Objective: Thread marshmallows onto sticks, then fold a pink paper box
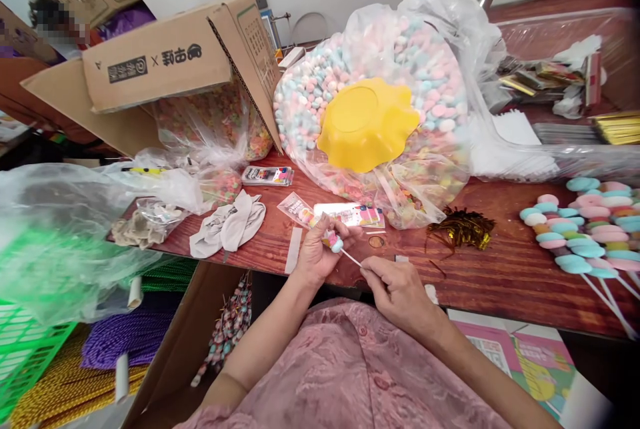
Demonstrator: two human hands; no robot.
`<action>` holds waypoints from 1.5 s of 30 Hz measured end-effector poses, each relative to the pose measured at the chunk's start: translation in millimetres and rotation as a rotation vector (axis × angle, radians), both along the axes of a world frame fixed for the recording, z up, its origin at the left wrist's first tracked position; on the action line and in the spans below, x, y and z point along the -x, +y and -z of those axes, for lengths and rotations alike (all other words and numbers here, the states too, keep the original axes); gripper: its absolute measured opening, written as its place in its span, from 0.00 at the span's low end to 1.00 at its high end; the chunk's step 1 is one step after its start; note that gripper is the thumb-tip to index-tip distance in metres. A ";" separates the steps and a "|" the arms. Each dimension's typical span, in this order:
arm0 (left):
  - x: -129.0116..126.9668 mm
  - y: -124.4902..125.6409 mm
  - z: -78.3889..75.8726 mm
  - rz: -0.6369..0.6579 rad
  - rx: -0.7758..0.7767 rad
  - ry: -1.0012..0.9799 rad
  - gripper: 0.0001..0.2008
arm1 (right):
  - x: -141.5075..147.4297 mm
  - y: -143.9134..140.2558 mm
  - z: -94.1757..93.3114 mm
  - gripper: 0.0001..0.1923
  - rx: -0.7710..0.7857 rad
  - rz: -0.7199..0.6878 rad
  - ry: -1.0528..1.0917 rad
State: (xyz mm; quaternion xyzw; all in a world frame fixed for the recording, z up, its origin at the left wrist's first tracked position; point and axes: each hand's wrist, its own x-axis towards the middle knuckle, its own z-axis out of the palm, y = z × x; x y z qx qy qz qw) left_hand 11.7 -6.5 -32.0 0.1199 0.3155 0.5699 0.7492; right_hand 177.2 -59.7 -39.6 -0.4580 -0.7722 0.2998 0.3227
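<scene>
Left fingers (pixel 354 232) partly hide what looks like candy (pixel 337 245).

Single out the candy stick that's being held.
The candy stick between the left hand and right hand; the candy sticks grouped on the table's right lie untouched.

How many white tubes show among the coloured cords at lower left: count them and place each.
2: one white tube beside the green cords, another tube lower down, by the purple cords. More may be hidden.
</scene>
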 end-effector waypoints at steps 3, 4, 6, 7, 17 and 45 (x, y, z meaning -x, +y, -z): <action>4.5 5.6 -4.6 -0.119 0.040 -0.038 0.14 | -4.8 -3.7 3.5 0.12 -0.135 -0.005 -0.068; 5.4 6.7 -5.9 -0.145 0.053 -0.049 0.15 | -5.9 -4.5 4.4 0.11 -0.173 -0.006 -0.069; 5.4 7.1 -7.8 -0.172 0.068 -0.060 0.16 | -6.1 -5.6 5.6 0.11 -0.257 -0.006 -0.072; 4.4 6.6 -8.5 -0.174 0.071 -0.065 0.17 | -5.2 -5.9 6.0 0.12 -0.302 -0.004 -0.080; -1.7 -2.1 -6.9 -0.073 -0.006 -0.022 0.18 | 6.7 -4.9 6.8 0.13 -0.383 0.047 -0.078; 25.4 18.4 -3.9 -0.354 0.215 -0.141 0.23 | 4.9 2.6 8.1 0.11 -0.641 0.120 -0.281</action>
